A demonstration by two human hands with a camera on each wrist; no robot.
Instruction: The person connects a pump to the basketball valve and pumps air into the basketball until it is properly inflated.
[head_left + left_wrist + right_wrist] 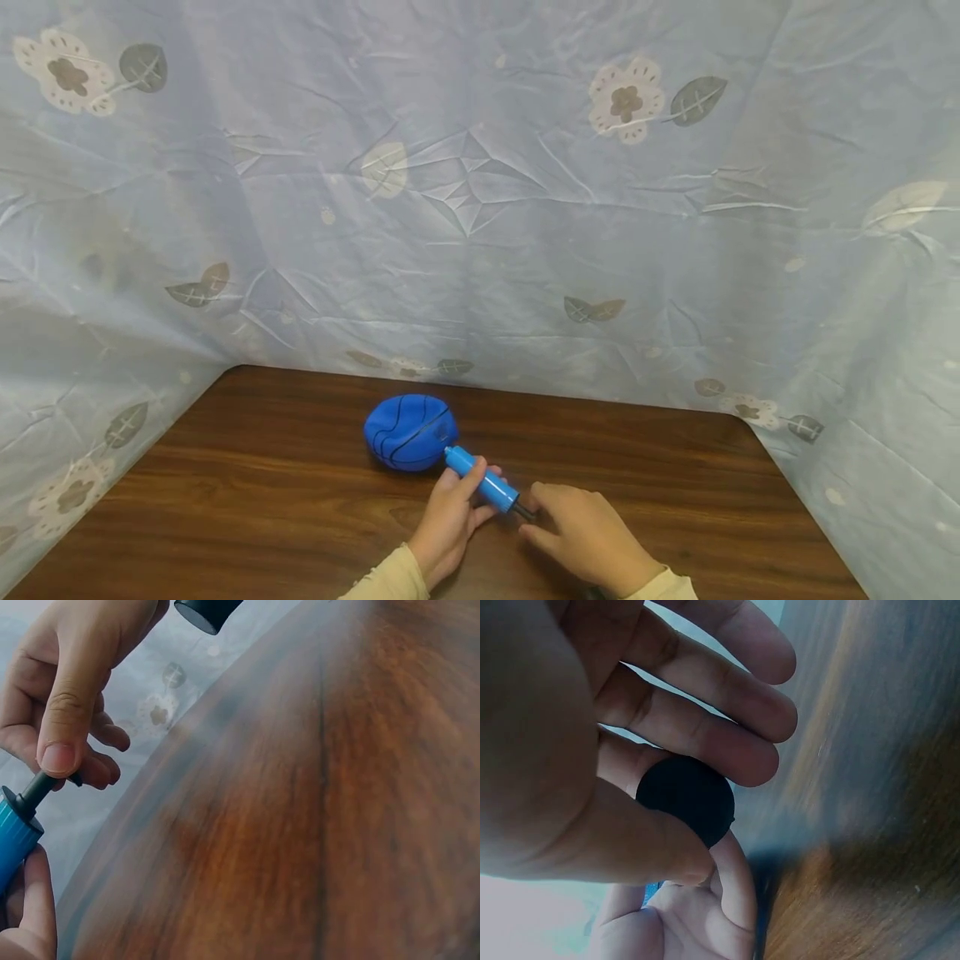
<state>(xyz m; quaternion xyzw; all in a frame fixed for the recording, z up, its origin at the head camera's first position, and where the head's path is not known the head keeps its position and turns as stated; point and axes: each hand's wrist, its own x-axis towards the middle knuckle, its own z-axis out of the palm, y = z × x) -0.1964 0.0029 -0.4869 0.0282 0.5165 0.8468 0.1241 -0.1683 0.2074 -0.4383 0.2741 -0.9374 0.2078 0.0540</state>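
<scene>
A blue ball (408, 433) with black lines lies on the table, its side dented in. Against its right side points the pale tip of a blue hand pump (465, 461). My left hand (446, 529) grips the pump's barrel, thumb on top and fingers below. At the other end, my right hand (588, 533) pinches the black handle (36, 791) between thumb and index finger. The handle's round black end (686, 796) shows between them in the right wrist view, the other fingers loosely extended. A short length of dark rod shows between barrel and right hand.
The brown wood-grain table (262, 483) has rounded far corners. A pale blue floral cloth (480, 208) hangs behind it and along both sides. In the left wrist view a black cylindrical object (208, 611) is close to the right wrist.
</scene>
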